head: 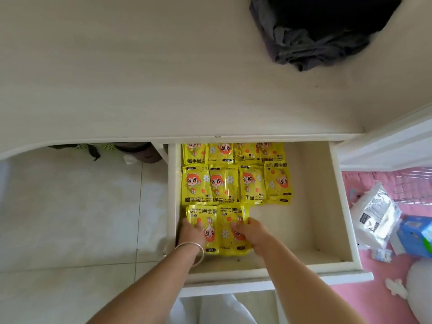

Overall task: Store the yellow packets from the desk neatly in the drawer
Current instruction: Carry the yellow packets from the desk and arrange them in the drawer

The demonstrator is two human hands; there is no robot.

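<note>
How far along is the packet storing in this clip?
Nearly done. Two rows of four yellow cartoon-printed packets already lie flat in the open white wooden drawer. In hand: the left hand and right hand press two more packets into a third row at the front left. The pale wooden desk top shows no packets, only a dark crumpled cloth; closing the drawer remains.

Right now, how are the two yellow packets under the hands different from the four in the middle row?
The front packets lie upside down, faces toward the person, writing toward the back; three of the middle-row packets lie the other way, only the right-hand one flipped. The front packets number two and are touched by the left hand and right hand; the middle-row packets number four, untouched. Both rows lie flat in the drawer with the same cartoon face.
</note>
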